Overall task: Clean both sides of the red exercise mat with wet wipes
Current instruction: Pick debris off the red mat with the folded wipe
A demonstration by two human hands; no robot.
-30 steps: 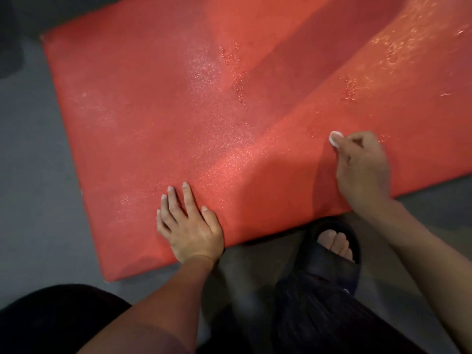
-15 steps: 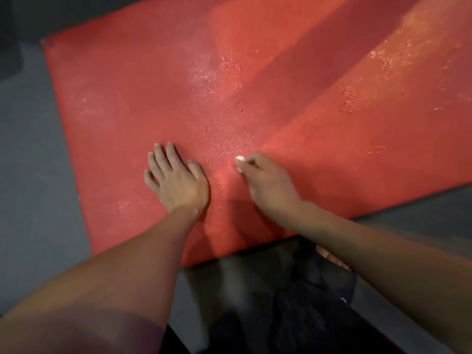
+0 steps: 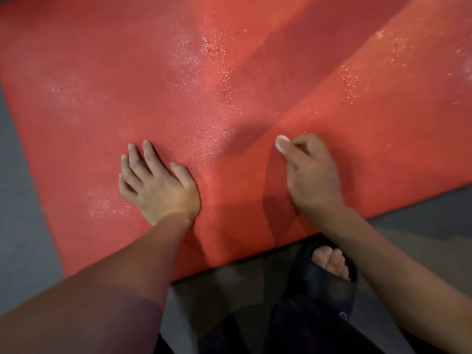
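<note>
Red exercise mat (image 3: 255,72) lay flat on grey floor (image 3: 20,200), cut off at the top and right edges of view. Left hand (image 3: 158,185) pressed flat on it, fingers straight and spread. Right hand (image 3: 311,175), well to the right of the left, curled tight round a wet wipe (image 3: 281,144), only a small white tip showing past the knuckles. Glistened with droplets beyond both hands. Below the right wrist, black sandal (image 3: 329,282), partly hidden by the forearm.

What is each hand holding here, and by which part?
The right hand pinches a small white wipe by its near end. The left hand holds nothing, resting flat on the mat.
</note>
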